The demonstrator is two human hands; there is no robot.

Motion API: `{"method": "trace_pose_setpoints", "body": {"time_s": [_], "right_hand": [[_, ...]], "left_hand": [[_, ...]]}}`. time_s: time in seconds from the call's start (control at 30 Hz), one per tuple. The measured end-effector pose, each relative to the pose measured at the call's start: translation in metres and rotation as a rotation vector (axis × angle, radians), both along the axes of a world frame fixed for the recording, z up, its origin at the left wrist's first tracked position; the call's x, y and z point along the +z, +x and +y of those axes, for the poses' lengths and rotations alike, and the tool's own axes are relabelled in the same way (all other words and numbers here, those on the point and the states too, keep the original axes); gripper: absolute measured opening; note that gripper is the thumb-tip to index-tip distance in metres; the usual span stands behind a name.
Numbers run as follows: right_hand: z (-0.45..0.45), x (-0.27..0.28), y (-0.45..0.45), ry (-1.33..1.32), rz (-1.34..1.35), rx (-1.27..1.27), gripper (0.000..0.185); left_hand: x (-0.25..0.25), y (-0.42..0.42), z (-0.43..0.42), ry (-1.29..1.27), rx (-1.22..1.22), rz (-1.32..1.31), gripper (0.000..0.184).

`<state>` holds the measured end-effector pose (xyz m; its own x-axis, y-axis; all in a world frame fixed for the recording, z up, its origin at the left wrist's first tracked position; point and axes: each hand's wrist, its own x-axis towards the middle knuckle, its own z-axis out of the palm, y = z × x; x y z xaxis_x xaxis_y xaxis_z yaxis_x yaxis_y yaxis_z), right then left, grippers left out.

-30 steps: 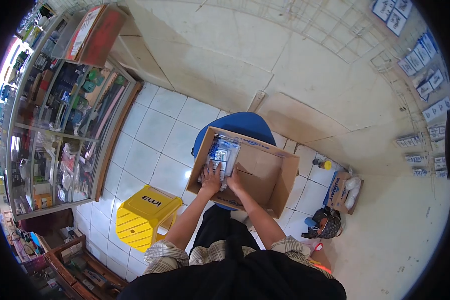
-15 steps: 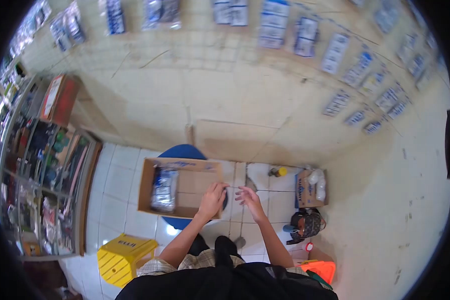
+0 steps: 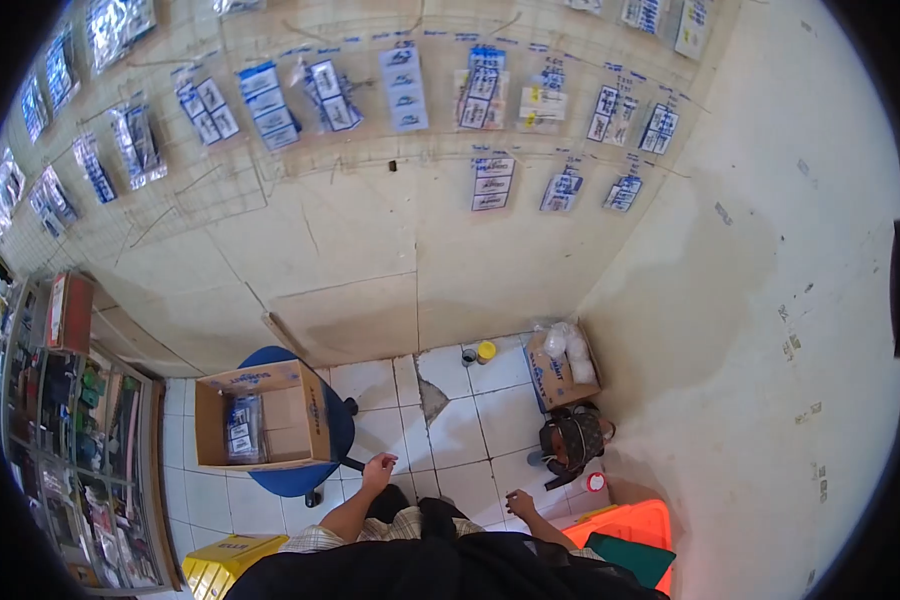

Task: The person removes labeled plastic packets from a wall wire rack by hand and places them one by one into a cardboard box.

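One open brown cardboard box with blue lettering (image 3: 210, 420) sits on a blue chair seat (image 3: 343, 425), poking out past the seat's left edge while some seat shows beyond the box's right wall. My left grip (image 3: 378, 470), a bare hand, has its fingers loosely apart with nothing visible in it, just beside the black lever (image 3: 351, 464) at the seat's right edge. My right grip (image 3: 519, 504) hangs over the white tiled floor (image 3: 462, 455), half curled; too small for me to tell if it's apart or together, and I don't spot anything in it.

My read: we're between handling moves, and the next one calls for picking a hand and a target. If that's the box, I'd go in over the right end, where the bottom is bare.

The shiny clear plastic packets with white-and-blue labels (image 3: 243, 428) lie against its left wall, looking flat and tidy; can't count them.
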<state>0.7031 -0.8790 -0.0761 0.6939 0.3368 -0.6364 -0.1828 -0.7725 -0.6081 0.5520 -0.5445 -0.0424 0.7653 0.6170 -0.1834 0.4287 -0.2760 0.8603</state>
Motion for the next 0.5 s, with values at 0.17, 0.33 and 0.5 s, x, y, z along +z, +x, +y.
{"method": "trace_pose_setpoints", "body": {"time_s": [0.17,0.33,0.5], "right_hand": [[0.009,-0.021,0.053,0.198,0.053,-0.296,0.024],[0.075,0.027,0.142,0.481,-0.109,-0.159,0.020],[0.167,0.119,0.272,0.552,-0.318,0.042,0.021]], "left_hand": [[-0.001,0.046,0.023,0.013,-0.026,0.020,0.013],[0.014,0.155,0.045,0.028,0.036,-0.161,0.014],[0.065,0.296,0.077,-0.063,0.038,-0.455,0.018]]}}
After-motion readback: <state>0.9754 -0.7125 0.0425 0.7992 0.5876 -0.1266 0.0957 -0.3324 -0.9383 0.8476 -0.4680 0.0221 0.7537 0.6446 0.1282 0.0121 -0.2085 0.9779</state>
